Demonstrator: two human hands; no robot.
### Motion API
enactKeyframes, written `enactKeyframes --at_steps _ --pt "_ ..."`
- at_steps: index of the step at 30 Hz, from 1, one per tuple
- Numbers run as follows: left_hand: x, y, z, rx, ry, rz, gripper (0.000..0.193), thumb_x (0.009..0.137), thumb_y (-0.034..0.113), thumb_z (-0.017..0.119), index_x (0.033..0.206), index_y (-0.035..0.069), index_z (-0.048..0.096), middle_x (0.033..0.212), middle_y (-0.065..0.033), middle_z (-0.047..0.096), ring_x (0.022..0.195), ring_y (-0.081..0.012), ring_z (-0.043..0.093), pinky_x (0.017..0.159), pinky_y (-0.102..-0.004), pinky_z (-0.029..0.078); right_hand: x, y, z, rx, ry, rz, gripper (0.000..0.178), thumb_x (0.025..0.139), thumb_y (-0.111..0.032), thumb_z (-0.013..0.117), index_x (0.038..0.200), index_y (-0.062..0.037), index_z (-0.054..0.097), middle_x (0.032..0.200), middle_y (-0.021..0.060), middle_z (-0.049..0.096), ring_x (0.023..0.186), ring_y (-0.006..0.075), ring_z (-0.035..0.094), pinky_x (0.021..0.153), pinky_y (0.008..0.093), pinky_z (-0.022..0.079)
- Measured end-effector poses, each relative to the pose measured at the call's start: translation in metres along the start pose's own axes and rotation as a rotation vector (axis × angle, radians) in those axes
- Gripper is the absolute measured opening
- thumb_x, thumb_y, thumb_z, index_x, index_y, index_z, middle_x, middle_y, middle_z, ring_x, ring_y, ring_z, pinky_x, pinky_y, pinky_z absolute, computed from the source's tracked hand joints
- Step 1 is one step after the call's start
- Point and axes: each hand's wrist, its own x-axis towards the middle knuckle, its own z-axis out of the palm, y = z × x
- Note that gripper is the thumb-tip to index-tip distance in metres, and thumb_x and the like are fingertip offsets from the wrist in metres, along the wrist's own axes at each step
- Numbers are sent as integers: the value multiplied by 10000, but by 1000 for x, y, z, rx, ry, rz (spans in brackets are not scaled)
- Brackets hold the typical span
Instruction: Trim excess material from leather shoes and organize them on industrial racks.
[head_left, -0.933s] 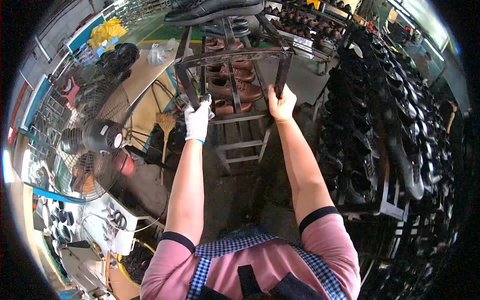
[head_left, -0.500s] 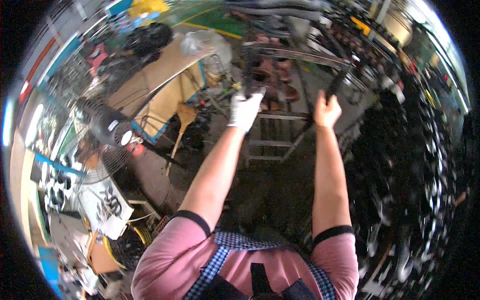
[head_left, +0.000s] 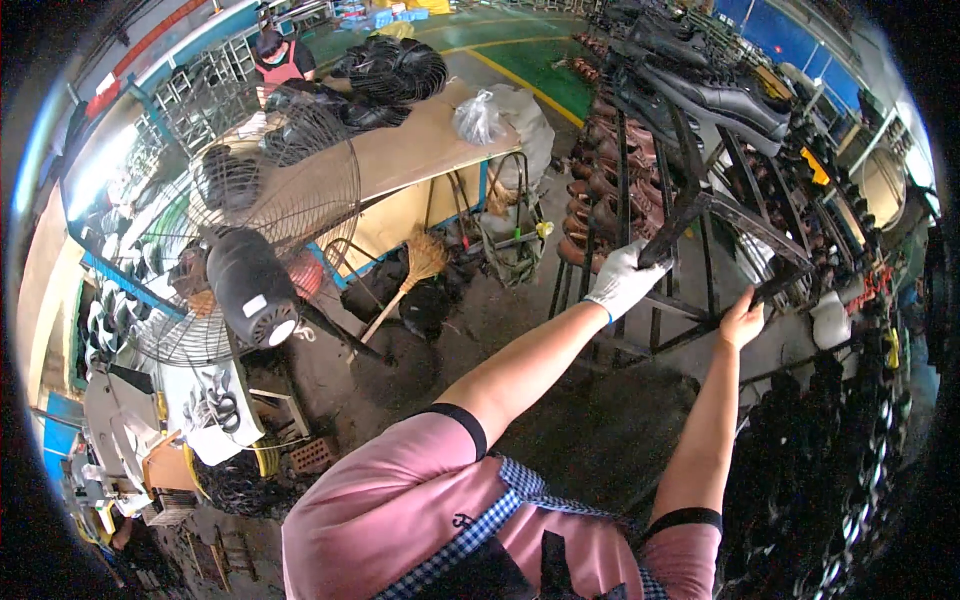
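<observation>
A dark metal shoe rack [head_left: 757, 232] stands in front of me toward the right, and both my arms reach out to it. My left hand [head_left: 620, 283], in a white glove, is closed around a bar at the rack's near left corner. Bare and a little nearer to me, my right hand [head_left: 741, 322] is closed on the bar at the near right corner. Black shoes [head_left: 715, 95] lie along the top of the rack's far part. Brown shoes [head_left: 603, 205] show in rows behind the bars; the frame partly hides them.
To the left stands a black fan [head_left: 250, 290] with a wire cage. Behind it is a workbench [head_left: 400, 160] bearing black bundles and a clear plastic bag [head_left: 480, 120]. A straw broom [head_left: 425, 258] leans below. A co-worker [head_left: 283, 62] is at the far left. Dark shoes [head_left: 830, 470] crowd the right.
My view has swung, and the rack and both hands now appear farther right in the picture. Both hands keep hold of the rack. The co-worker has come into view.
</observation>
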Motion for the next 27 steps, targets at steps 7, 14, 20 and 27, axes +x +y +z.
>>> enactKeyframes --at_steps 7,14,20,27 --pt "73 -28 10 -19 -17 -28 341 762 259 653 1019 45 588 896 -135 657 834 -266 626 744 -342 473 23 -5 35 -443 -349 63 543 866 -522 452 1031 -13 543 797 234 622 762 405 597 669 471 469" --pt "119 -82 -11 84 66 104 362 767 243 648 1074 76 550 912 -124 651 837 -257 626 734 -353 469 -209 110 6 -72 -693 148 338 851 -300 591 913 19 499 831 102 563 698 195 513 667 352 441" --pt "32 -105 -24 183 138 103 422 780 198 662 1154 108 492 1007 -136 614 899 -247 611 771 -350 480 -419 168 -133 -66 -1152 838 277 809 -289 640 900 -33 582 770 82 589 675 186 557 623 357 458" --pt "-301 -173 -93 396 -1032 -360 456 781 248 558 1197 62 522 1224 -150 531 1119 -295 513 943 -359 404 -542 171 -211 -191 -1361 924 390 799 -403 617 867 -20 596 742 113 613 612 195 567 588 357 466"
